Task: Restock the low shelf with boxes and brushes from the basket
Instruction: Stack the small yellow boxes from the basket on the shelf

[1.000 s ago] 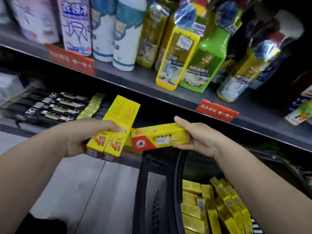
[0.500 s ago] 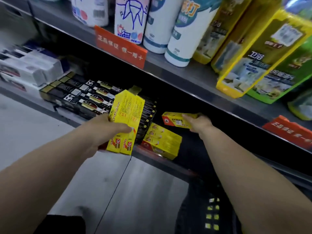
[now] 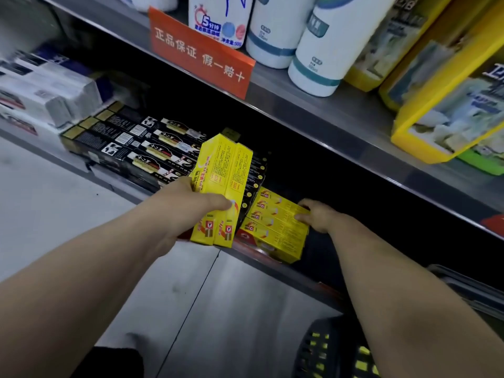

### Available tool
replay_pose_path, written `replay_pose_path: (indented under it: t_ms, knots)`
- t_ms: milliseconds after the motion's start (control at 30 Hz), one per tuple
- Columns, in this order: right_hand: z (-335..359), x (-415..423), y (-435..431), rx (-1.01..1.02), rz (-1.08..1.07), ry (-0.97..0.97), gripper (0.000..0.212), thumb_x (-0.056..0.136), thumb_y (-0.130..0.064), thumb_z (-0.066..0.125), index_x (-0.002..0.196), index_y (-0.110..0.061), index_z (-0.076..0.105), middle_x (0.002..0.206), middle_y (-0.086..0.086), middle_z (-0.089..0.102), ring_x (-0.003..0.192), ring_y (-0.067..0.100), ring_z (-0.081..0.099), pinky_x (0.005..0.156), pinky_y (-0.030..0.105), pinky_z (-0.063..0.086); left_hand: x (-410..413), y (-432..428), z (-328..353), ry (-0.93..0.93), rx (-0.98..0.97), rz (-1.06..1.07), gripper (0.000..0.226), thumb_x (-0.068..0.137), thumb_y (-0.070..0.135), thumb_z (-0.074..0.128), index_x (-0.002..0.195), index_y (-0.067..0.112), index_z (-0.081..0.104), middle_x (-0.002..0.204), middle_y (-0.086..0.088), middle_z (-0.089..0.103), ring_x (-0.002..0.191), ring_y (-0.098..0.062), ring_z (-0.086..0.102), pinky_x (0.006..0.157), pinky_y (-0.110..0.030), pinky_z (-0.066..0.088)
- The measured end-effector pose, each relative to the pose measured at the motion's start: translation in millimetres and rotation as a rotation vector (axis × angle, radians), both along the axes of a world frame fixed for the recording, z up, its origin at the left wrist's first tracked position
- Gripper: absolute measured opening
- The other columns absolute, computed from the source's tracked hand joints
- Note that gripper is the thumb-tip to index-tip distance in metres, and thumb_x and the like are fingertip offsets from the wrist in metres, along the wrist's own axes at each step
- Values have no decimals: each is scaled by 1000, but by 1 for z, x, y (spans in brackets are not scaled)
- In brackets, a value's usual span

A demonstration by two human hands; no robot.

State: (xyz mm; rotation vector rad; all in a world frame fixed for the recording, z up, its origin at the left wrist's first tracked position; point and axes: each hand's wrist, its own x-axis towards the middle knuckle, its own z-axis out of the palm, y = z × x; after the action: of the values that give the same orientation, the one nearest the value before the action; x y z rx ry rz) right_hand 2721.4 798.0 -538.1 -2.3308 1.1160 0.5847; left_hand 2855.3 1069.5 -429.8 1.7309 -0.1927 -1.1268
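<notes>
A shopper's left hand (image 3: 185,211) is holding two yellow boxes (image 3: 222,181) side by side and nearly upright in front of the low shelf (image 3: 305,282), its grip clenched around their lower halves with the thumb lying across the printed faces. The right hand (image 3: 320,215) is reaching in to the right, its fingers touching the right end of the top box in a stack of yellow boxes (image 3: 275,230) lying flat at the shelf's near edge. Whether that grip is grasping the box or only resting on it cannot be told.

Just left of the stack, rows of black boxes (image 3: 141,148) are filling the same shelf, with white packs (image 3: 46,96) beyond them at far left. On the upper shelf (image 3: 341,113), white bottles (image 3: 319,50) are standing beside yellow packs (image 3: 436,110), and an orange sign (image 3: 201,53) with white characters is hanging from its front edge.

The black basket (image 3: 321,347) is sitting at the near right under the right forearm, yellow showing through its mesh, on the grey tiled floor (image 3: 81,227).
</notes>
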Motion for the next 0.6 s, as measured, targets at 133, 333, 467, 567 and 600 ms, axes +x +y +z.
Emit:
replay_pose_path:
  t_ms: [133, 333, 467, 567, 600]
  knots:
    - [7, 7, 5, 11, 47, 131, 45, 96, -26, 51, 138, -13, 41, 134, 12, 51, 118, 25, 52, 95, 29, 40, -3, -6, -2, 8, 0, -36, 35, 76, 21, 74, 107, 15, 58, 91, -7, 72, 79, -23, 69, 60, -29, 49]
    - [74, 42, 50, 117, 190, -110, 96, 77, -23, 76, 150, -22, 13, 153, 10, 26, 136, 28, 35, 108, 39, 36, -6, -10, -4, 86, 42, -32, 37, 74, 21, 76, 105, 13, 58, 90, -12, 73, 76, -27, 71, 64, -33, 54]
    - [116, 39, 83, 794, 39, -497, 82, 78, 6, 68, 143, -25, 29, 133, 1, 51, 116, 23, 57, 90, 35, 52, -11, -10, -1, 115, 25, -63, 32, 73, 16, 77, 102, 13, 63, 90, -12, 74, 80, -28, 71, 68, -37, 58]
    - [123, 31, 90, 869, -145, -637, 56, 83, -1, 62, 132, -16, 40, 109, 3, 64, 98, 18, 65, 86, 33, 54, -14, -11, 3, 153, -19, -87, 32, 72, 14, 77, 102, 12, 66, 86, -9, 75, 79, -25, 72, 65, -33, 58]
    - [123, 29, 88, 876, -200, -658, 48, 84, -4, 62, 126, -15, 43, 102, 3, 66, 92, 17, 66, 81, 30, 56, -16, -11, 5, 164, -33, -98, 33, 72, 14, 77, 102, 12, 66, 86, -8, 75, 79, -24, 72, 67, -33, 58]
